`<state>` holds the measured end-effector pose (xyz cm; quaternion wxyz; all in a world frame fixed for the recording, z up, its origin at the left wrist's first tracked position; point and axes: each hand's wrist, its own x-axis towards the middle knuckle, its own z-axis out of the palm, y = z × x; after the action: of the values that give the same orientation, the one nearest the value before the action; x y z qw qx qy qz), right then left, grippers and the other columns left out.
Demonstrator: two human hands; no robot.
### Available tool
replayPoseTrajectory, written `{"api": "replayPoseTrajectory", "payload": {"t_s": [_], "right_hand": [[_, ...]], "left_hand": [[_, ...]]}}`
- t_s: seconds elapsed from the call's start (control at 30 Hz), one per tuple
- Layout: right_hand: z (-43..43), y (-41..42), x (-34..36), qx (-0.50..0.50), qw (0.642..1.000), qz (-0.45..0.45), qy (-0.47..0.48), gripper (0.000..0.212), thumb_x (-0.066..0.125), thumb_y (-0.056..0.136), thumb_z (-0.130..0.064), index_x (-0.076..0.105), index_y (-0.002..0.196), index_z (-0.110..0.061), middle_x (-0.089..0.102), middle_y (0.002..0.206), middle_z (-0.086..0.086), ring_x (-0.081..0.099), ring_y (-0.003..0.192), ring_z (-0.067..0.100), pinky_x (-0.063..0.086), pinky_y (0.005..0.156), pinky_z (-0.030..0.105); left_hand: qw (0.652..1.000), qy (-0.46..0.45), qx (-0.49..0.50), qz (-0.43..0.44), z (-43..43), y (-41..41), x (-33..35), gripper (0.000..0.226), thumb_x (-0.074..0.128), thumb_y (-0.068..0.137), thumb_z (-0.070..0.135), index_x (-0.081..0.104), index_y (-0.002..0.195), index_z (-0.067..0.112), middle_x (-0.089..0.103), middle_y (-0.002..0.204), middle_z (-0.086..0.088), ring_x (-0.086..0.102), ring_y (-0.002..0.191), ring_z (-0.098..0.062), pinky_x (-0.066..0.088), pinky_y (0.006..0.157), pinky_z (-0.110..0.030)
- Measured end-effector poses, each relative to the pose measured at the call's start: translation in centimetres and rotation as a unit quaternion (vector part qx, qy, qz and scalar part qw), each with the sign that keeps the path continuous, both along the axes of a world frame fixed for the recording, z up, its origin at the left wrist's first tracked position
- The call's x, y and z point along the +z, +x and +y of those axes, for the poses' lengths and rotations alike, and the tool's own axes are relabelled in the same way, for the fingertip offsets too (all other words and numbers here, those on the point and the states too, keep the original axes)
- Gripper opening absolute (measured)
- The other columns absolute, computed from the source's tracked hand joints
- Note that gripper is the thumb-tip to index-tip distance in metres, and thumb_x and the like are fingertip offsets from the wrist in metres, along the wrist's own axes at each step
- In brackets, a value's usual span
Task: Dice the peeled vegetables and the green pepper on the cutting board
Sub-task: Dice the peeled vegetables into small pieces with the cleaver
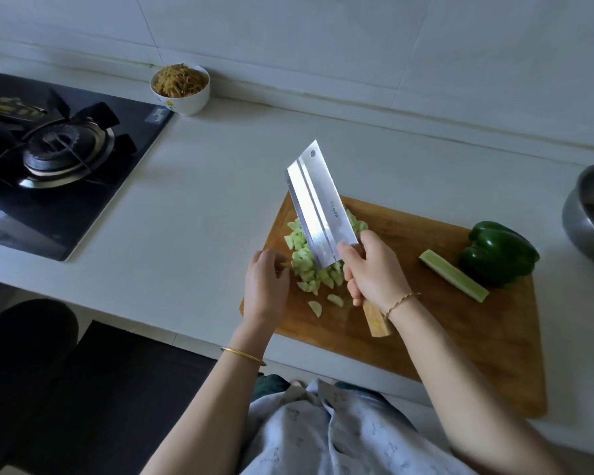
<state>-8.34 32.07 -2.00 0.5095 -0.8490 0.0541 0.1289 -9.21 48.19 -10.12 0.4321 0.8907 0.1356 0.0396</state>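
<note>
Behind the board [494, 337], noodle bowl [186, 101], stove [48, 149].

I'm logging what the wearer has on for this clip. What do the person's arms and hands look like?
No sleeves or gloves are worn. Behind the left hand, a plain gold bangle circles the forearm. Just behind the right hand sits a thin, twisted gold-coloured bracelet.
</note>
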Motion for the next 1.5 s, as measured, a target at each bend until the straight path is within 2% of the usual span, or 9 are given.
{"api": "replayPoseTrajectory", "payload": {"t_s": [0.23, 0.3, 0.4, 0.5, 0.63, 0.77, 1.13, 1.37, 1.5], "right_hand": [[-1.1, -0.1, 0.9, -0.007, 0.997, -0.072, -0.008, 0.025, 0.055, 0.089, -0.034, 0.046, 0.101, -0.014, 0.059, 0.073, 0.002, 0.053, 0.047, 0.015, 0.045, 0.045, 0.031], [-2.0, -0.3, 1.0, 0.019, 0.990, -0.113, -0.083, 0.028, 0.053, 0.082, -0.037, 0.043, 0.099, -0.017, 0.063, 0.083, -0.002, 0.058, 0.061, 0.018, 0.042, 0.055, 0.029], [-3.4, -0.8, 0.9, 0.054, 0.959, -0.180, -0.212, 0.037, 0.068, 0.082, -0.027, 0.045, 0.108, -0.012, 0.064, 0.100, -0.001, 0.064, 0.081, 0.025, 0.042, 0.057, 0.029], [-4.5, -1.2, 0.4, 0.088, 0.934, -0.210, -0.274, 0.041, 0.075, 0.080, -0.024, 0.048, 0.105, -0.009, 0.057, 0.087, -0.008, 0.065, 0.070, 0.023, 0.036, 0.046, 0.025], [-5.9, -1.1, -0.1, 0.101, 0.920, -0.225, -0.306, 0.044, 0.081, 0.074, -0.027, 0.040, 0.087, -0.018, 0.051, 0.064, -0.007, 0.045, 0.048, 0.013, 0.020, 0.041, 0.016], [-6.8, -1.1, 0.6, 0.130, 0.916, -0.207, -0.319, 0.043, 0.078, 0.078, -0.031, 0.038, 0.088, -0.021, 0.056, 0.071, -0.006, 0.053, 0.056, 0.015, 0.035, 0.045, 0.019], [-8.2, -0.2, -0.1, 0.130, 0.914, -0.226, -0.310, 0.047, 0.080, 0.075, -0.027, 0.035, 0.083, -0.021, 0.039, 0.058, -0.012, 0.029, 0.042, 0.004, 0.015, 0.042, 0.016], [-8.9, 0.2, -0.7, 0.089, 0.915, -0.236, -0.315, 0.041, 0.084, 0.072, -0.028, 0.047, 0.083, -0.014, 0.040, 0.060, -0.011, 0.039, 0.045, 0.011, 0.029, 0.040, 0.014], [-9.0, 0.1, -1.2, 0.076, 0.915, -0.235, -0.318, 0.051, 0.091, 0.059, -0.026, 0.044, 0.077, -0.017, 0.035, 0.055, -0.015, 0.031, 0.039, 0.006, 0.012, 0.039, 0.006]], "left_hand": [[0.996, -0.045, 0.066, -0.046, 0.3, -0.1, 2.4, 0.020, 0.052, 0.092, 0.004, 0.058, 0.111, 0.007, 0.054, 0.110, -0.001, 0.056, 0.086, -0.005, 0.041, 0.071, -0.007], [0.987, -0.080, 0.102, -0.092, -0.1, 0.4, 4.4, 0.022, 0.051, 0.092, 0.004, 0.055, 0.114, 0.009, 0.049, 0.112, 0.000, 0.054, 0.081, 0.000, 0.042, 0.071, -0.004], [0.965, -0.081, 0.136, -0.211, -1.0, 1.3, 7.1, 0.022, 0.050, 0.091, 0.003, 0.054, 0.112, 0.009, 0.044, 0.109, 0.004, 0.052, 0.087, -0.008, 0.043, 0.076, -0.011], [0.955, -0.037, 0.090, -0.281, -2.8, 2.2, 7.9, 0.020, 0.052, 0.088, 0.004, 0.058, 0.107, 0.008, 0.047, 0.110, 0.003, 0.050, 0.101, -0.019, 0.046, 0.085, -0.028], [0.958, 0.077, -0.066, -0.267, -6.4, 3.3, 7.5, 0.027, 0.052, 0.088, 0.022, 0.066, 0.109, 0.011, 0.059, 0.115, -0.004, 0.044, 0.110, -0.017, 0.036, 0.096, -0.030], [0.944, 0.147, -0.168, -0.244, -9.2, 4.7, 6.2, 0.031, 0.056, 0.087, 0.035, 0.068, 0.111, 0.018, 0.060, 0.118, -0.004, 0.048, 0.115, -0.024, 0.036, 0.098, -0.037], [0.945, 0.152, -0.185, -0.222, -10.9, 6.0, 3.9, 0.024, 0.054, 0.088, 0.030, 0.068, 0.085, 0.011, 0.060, 0.100, -0.006, 0.052, 0.098, -0.027, 0.047, 0.083, -0.036], [0.942, 0.170, -0.203, -0.208, -9.6, 6.7, 3.1, 0.032, 0.046, 0.091, 0.034, 0.065, 0.086, 0.009, 0.058, 0.100, -0.008, 0.051, 0.095, -0.028, 0.047, 0.080, -0.035], [0.942, 0.170, -0.210, -0.199, -9.2, 6.6, 2.5, 0.032, 0.046, 0.092, 0.034, 0.065, 0.089, 0.009, 0.057, 0.100, -0.009, 0.051, 0.095, -0.028, 0.046, 0.080, -0.035]]}}
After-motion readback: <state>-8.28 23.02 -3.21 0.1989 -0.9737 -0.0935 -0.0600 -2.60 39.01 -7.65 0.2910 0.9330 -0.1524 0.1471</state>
